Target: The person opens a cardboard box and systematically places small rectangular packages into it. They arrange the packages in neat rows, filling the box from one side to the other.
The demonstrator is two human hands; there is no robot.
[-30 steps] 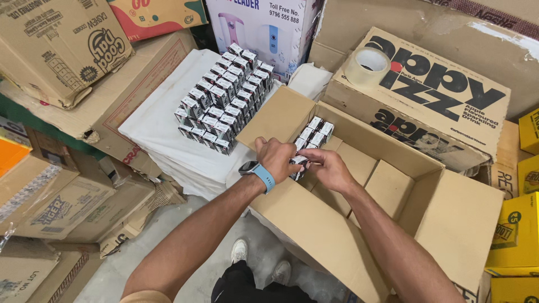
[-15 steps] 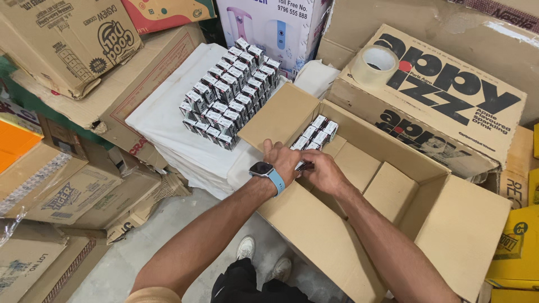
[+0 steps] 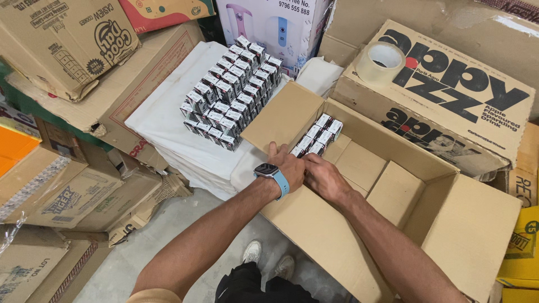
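Small boxes sitting in the corner of an open carton

The small black-and-white boxes [image 3: 315,136] are standing upright in tight rows in the far left corner of the open cardboard carton [image 3: 393,185], pressing against its walls. The carton is lying with flaps spread outward, and the rest of its floor is showing bare brown cardboard to the right of the boxes.

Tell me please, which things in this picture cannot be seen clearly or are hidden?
Head view only:
- Fingertips of the left hand and right hand: hidden behind each other and the small boxes in the carton.
- Whether either hand grips a box: cannot tell.
- Lower layers of the stack of small boxes on the white sheet: covered by the top layer.
- Tape roll: its underside is hidden.
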